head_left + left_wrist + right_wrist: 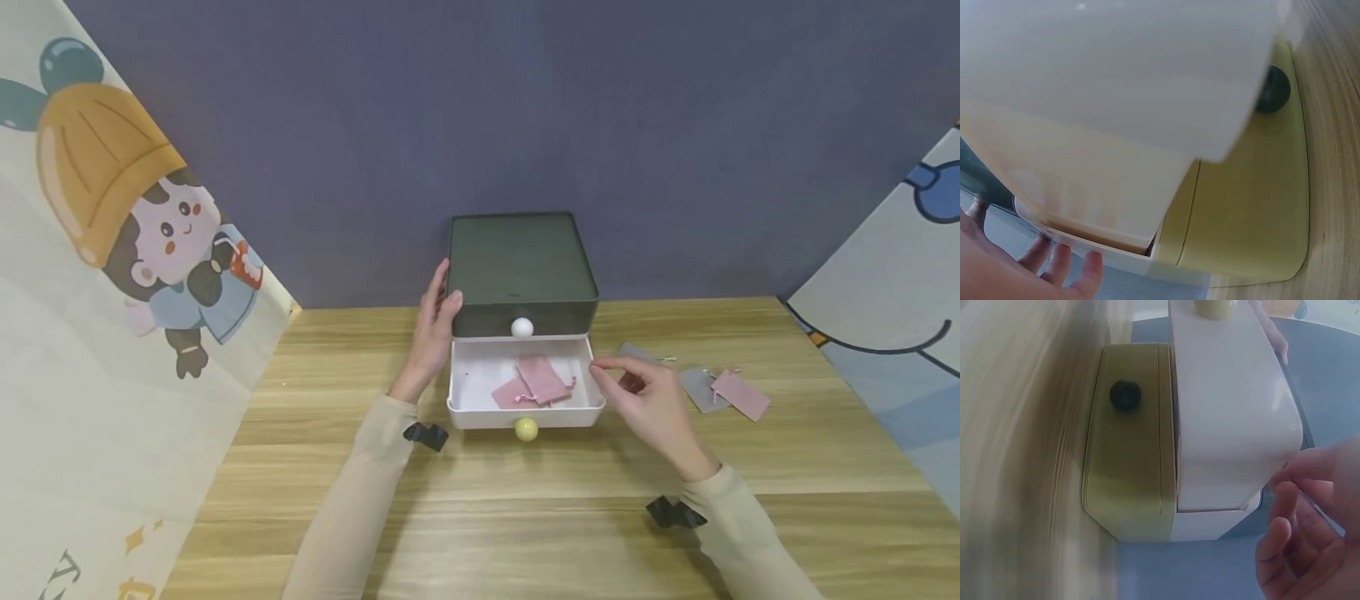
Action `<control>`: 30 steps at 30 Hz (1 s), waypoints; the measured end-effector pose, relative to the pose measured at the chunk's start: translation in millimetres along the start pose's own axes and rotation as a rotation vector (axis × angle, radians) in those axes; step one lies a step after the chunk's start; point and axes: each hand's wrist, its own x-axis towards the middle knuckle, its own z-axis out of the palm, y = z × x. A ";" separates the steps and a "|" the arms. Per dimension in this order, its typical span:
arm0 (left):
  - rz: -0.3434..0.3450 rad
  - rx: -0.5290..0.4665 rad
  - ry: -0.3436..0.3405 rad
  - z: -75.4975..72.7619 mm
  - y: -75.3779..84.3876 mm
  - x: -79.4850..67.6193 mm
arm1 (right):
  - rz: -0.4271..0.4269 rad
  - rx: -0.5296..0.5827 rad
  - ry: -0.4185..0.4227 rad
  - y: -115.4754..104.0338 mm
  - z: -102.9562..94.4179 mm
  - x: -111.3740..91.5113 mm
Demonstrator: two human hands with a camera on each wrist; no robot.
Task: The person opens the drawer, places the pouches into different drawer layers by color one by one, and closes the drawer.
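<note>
A small three-tier drawer cabinet stands against the back wall, with a dark green top [521, 258]. Its white middle drawer [480, 419], with a yellow knob [527, 429], is pulled out and holds two pink drawstring pouches [542, 379], one overlapping the other. My left hand [431, 337] lies along the cabinet's left side, fingers fairly straight, thumb at the front corner of the top tier. At the drawer's right wall, my right hand [652, 400] pinches the rim between thumb and forefinger; the other fingers curl below, as the right wrist view shows.
Right of the cabinet, grey pouches [699, 390] and a pink pouch [742, 395] lie on the wooden table [480, 517]. Below the pulled-out drawer sits a yellow bottom tier [1125, 456] with a dark green knob [1125, 395]. Printed panels flank both sides.
</note>
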 end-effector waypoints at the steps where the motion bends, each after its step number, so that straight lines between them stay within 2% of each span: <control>1: -0.001 0.000 -0.001 0.2 0.0 -0.3 | 0.001 -0.004 -0.001 0.7 -0.7 0.0; 9: -0.005 -0.005 -0.001 -0.2 -0.6 -1.7 | 0.000 -0.059 -0.036 13.1 -7.8 -4.4; 20: 0.000 -0.002 0.003 0.6 -1.2 -0.5 | -0.012 -0.131 -0.037 36.2 -22.1 -15.2; 30: -0.002 -0.001 -0.003 0.4 -0.7 -0.4 | 0.077 -0.150 -0.068 49.4 -33.8 -25.7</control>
